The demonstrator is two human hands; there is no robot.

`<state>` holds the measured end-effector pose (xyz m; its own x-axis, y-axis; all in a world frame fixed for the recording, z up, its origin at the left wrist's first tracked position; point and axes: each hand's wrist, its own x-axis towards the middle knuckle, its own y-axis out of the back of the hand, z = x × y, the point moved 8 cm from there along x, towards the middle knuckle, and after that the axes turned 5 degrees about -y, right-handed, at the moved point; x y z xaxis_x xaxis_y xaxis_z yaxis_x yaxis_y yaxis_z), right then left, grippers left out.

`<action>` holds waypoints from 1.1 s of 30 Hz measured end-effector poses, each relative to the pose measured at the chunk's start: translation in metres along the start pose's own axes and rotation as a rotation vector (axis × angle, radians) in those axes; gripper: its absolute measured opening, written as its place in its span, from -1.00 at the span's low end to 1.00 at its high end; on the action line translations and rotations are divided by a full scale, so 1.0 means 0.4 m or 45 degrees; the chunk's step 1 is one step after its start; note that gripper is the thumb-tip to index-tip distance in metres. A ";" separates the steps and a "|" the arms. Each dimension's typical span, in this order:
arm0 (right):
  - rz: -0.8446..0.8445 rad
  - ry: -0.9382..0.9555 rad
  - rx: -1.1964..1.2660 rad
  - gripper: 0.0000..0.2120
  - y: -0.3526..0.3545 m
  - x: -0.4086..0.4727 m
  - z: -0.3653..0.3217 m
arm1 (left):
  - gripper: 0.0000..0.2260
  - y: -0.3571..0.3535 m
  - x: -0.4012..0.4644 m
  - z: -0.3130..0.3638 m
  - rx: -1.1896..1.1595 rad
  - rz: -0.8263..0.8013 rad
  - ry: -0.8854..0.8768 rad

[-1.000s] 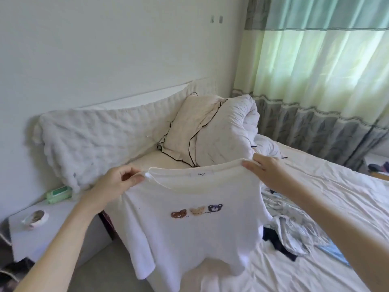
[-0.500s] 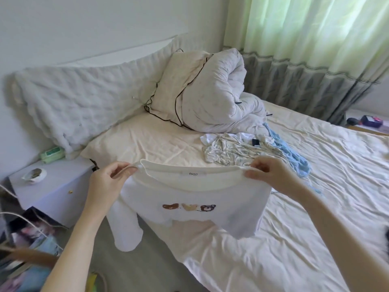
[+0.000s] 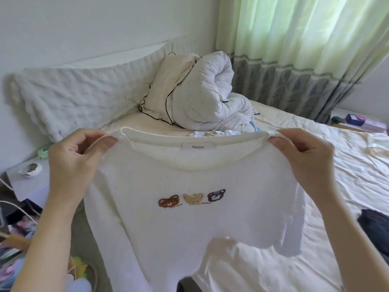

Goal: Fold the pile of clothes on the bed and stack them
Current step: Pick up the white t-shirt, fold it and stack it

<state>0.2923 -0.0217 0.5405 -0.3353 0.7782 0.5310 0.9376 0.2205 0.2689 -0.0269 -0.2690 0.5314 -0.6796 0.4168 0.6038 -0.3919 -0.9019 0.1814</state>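
Left hand: my left hand pinched the left shoulder of the white T-shirt, thumb on the side facing me and the other fingers curled behind the fabric.
Right hand: my right hand gripped the right shoulder in the same manner, the cloth bunched between thumb and fingers.
White T-shirt: I held it up in the air by both shoulders, spread wide and facing me, above the near edge of the bed. Its neckline sagged in a shallow curve between my hands.
Print: three little bear faces sat in a row across the chest, one brown, one tan, one dark.
Neck label: a small white tag showed inside the back of the collar; I could not read it with confidence.
Hem: the lower edge hung loose, the left part dropping lower past the mattress edge, the right part ending higher over the sheet.
Remaining clothes: a crumpled heap of pale garments peeked over the collar, lying on the bed just in front of the rolled duvet. A dark garment lay on the sheet at the far right edge.
Pillow: a cream pillow with black piping leaned against the duvet.
Headboard: a white padded cover ran along the wall.
Surface: the bedside surface to the left carried a small bowl and a green pack.
Curtain: a green and grey curtain hung behind the bed.
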 end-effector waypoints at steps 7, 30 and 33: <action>-0.009 -0.120 -0.167 -0.91 -0.109 0.116 0.200 | -0.84 -0.162 0.057 -0.182 0.070 -0.158 0.050; -0.605 -0.539 -1.109 -0.68 -0.908 0.438 1.525 | -0.77 -0.880 0.216 -1.553 0.786 -0.674 0.385; -0.636 -0.652 -1.116 -0.73 -0.931 0.414 1.595 | -0.79 -0.912 0.209 -1.612 0.782 -0.716 0.442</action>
<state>-0.0535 0.4004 0.0159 -0.3883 0.9121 -0.1313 0.2533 0.2426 0.9365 -0.3406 0.1680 0.0150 -0.6757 0.7354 0.0508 -0.3898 -0.4149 0.8221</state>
